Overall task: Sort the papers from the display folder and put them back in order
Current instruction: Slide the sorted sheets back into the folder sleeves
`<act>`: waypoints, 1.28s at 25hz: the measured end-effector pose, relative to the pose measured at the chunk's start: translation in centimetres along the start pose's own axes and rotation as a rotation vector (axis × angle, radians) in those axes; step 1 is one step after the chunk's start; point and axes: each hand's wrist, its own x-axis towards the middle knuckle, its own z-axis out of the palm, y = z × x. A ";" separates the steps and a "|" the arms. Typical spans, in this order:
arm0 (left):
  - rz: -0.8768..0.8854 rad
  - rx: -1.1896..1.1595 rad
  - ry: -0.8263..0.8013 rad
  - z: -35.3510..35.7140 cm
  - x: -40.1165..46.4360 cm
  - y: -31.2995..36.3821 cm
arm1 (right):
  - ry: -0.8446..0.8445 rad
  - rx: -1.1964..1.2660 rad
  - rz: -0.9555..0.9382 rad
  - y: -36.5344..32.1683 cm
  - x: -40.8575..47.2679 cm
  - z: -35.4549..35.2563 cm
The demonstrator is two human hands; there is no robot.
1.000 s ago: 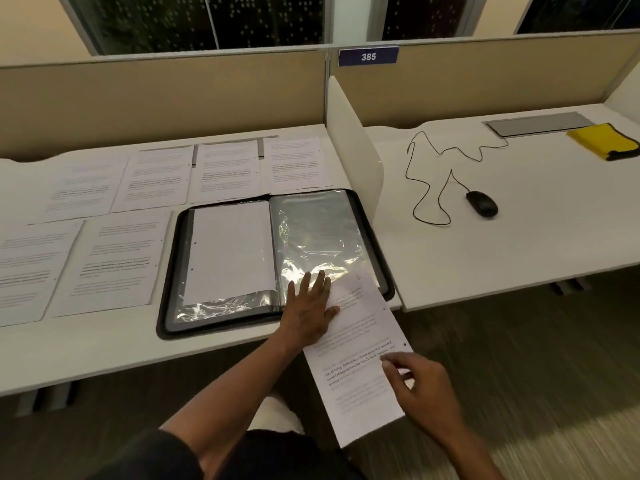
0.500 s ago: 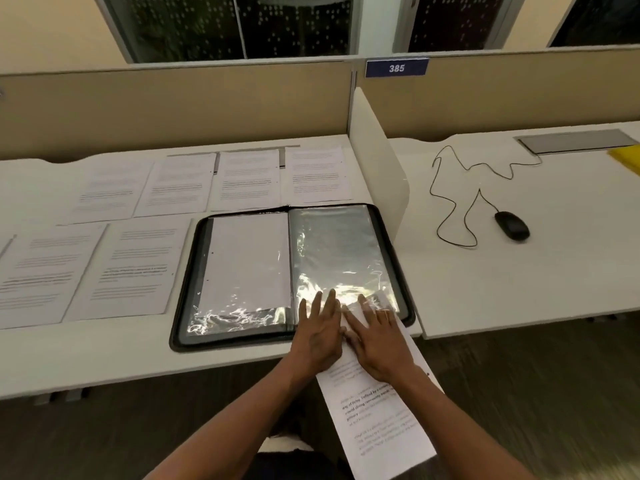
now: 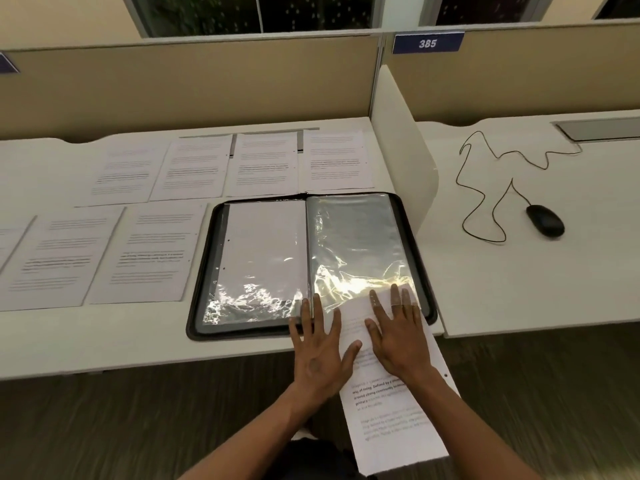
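A black display folder (image 3: 423, 258) lies open at the desk's near edge. Its left sleeve holds a white sheet (image 3: 263, 244); the right one is a shiny clear pocket (image 3: 353, 237). A printed sheet (image 3: 391, 407) runs from that pocket's lower edge out over the desk edge toward me. My left hand (image 3: 320, 355) lies flat with spread fingers on the folder's bottom edge and the sheet's left side. My right hand (image 3: 398, 336) presses flat on the sheet, its fingertips under the clear plastic.
Several printed pages (image 3: 149, 251) lie in two rows on the desk left of and behind the folder. A low white divider (image 3: 401, 147) stands right of the folder. Beyond it a black mouse (image 3: 545, 220) with its cable lies on the neighbouring desk.
My right hand moved from the sheet's lower end up onto it, beside my left hand, and its fingertips slid into the pocket. The sheet has slid further into the pocket.
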 end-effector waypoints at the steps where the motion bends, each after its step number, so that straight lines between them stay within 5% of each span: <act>1: -0.009 -0.012 -0.010 0.0 0.2 -0.2 | -0.008 0.013 -0.019 0.0 0.0 0.0; 11: 0.006 -0.035 -0.067 0.1 -0.7 -0.8 | 0.029 0.035 -0.021 -1.9 0.5 0.3; 17: 0.006 -0.106 -0.042 -1.0 -0.7 -1.3 | -0.050 0.094 -0.384 -4.2 0.8 1.0; 23: 0.032 -0.190 -0.038 -1.6 -0.7 -2.4 | 0.010 -0.015 -0.255 -6.6 3.4 -1.0; 27: 0.037 -0.230 -0.046 -1.8 -0.8 -2.6 | -0.032 -0.063 -0.327 -7.4 4.4 -1.4; 30: 0.056 -0.247 -0.057 -1.8 -0.8 -2.8 | 0.105 -0.121 -0.258 -8.2 5.0 -2.2; 32: 0.052 -0.238 -0.050 -1.9 -0.7 -3.0 | -0.004 -0.106 -0.210 -8.7 5.2 -2.5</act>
